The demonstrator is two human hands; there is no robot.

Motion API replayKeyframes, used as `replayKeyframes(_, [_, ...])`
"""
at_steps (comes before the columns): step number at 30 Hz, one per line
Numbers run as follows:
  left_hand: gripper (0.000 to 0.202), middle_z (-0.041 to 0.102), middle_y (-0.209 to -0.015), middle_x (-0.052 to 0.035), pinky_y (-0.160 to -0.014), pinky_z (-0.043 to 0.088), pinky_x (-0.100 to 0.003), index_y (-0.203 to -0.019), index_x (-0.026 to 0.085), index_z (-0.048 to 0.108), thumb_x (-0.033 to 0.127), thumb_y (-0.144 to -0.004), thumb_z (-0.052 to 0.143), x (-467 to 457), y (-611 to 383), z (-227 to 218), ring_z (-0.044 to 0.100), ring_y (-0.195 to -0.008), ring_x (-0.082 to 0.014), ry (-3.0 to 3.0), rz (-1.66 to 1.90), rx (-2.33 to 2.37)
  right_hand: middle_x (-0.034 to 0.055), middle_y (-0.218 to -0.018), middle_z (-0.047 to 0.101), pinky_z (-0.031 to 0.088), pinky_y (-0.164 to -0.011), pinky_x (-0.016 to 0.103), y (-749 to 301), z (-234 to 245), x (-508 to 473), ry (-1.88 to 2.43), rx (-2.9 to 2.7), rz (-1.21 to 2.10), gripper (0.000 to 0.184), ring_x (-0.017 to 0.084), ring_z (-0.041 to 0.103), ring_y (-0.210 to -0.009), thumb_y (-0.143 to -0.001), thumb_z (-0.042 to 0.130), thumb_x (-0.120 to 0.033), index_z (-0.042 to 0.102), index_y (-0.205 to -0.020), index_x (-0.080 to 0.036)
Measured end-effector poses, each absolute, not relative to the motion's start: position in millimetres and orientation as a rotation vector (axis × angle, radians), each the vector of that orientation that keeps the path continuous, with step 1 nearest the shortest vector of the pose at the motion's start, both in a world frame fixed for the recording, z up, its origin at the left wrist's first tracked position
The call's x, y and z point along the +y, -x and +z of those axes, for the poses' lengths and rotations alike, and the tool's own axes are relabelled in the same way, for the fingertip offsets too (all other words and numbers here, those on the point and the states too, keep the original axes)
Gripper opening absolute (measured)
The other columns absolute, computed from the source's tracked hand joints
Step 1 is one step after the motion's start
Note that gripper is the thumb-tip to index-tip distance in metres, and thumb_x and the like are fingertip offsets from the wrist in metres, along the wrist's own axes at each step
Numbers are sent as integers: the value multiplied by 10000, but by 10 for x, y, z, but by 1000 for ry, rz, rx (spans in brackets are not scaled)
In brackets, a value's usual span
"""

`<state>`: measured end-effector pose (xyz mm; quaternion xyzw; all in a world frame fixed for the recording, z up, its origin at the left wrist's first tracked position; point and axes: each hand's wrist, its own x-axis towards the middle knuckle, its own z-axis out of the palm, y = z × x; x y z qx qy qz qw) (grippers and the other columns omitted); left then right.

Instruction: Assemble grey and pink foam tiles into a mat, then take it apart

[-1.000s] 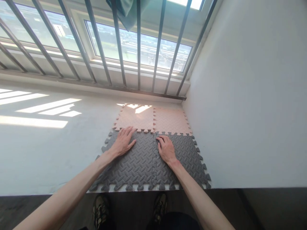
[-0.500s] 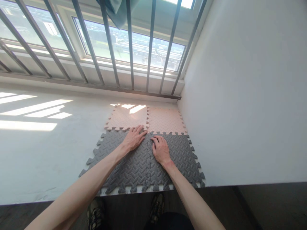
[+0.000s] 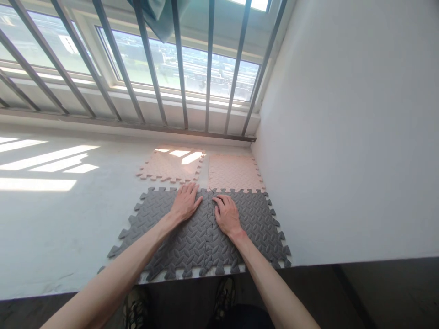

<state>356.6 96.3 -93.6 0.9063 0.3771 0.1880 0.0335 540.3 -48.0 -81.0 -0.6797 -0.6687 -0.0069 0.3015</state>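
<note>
My left hand (image 3: pixel 185 201) lies flat with fingers spread over the left grey foam mat tile (image 3: pixel 178 242), its fingertips at the near edge of the left pink foam mat tile (image 3: pixel 171 167). That pink tile stands apart from the right pink tile (image 3: pixel 235 171), a strip of white surface between them. On the right grey tile (image 3: pixel 257 224) rests my right hand (image 3: pixel 227 214), fingers loosely bent and holding nothing. Both grey tiles interlock along a middle seam. The right pink tile meets the far edge of the right grey tile.
A white ledge (image 3: pixel 44 228) carries the tiles, with sunlight patches at its left. Metal railing bars (image 3: pixel 180 68) and windows stand behind. A white wall (image 3: pixel 343 137) borders the right. Below the ledge's front edge are the dark floor and my shoes (image 3: pixel 224 297).
The left pink tile has shifted left, away from the right pink tile, and a gap shows between it and the grey tile. My left hand moved slightly left; the right hand stayed on its tile.
</note>
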Motion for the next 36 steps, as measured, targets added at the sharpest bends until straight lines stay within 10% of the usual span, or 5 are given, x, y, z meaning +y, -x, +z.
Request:
replayKeyframes(15, [519,626,-1546,-127,-1271,330,-551,-1541,212,582,269,-1067,378,825,-3881,-998,502,-1450,-307,-2541,616,1027,217,-1622,549,368,-1266,525,-6693,-1062,-861,2238,-1540,-284,555,319,463,-1527,-1093,400,-380,549,-1535,-78])
replayKeyframes(25, [772,493,-1681,-157,-1342,275,-533,-1731,175,221,111,-972,349,959,-3756,-1050,402,-1597,-237,-2132,824,974,186,-1699,470,317,-1305,513,-6747,-1144,-931,2261,-1569,-346,612,296,406,-1582,-1110,338,-417,471,-1603,-79])
replayKeyframes(36, [598,596,-1563,-160,-1342,262,-539,-1622,174,442,200,-1027,396,784,-3718,-1024,495,-1506,-281,-2561,658,1042,196,-1674,501,318,-1293,526,-6746,-1146,-909,2245,-1552,-371,607,305,430,-1563,-1097,352,-407,475,-1600,-91])
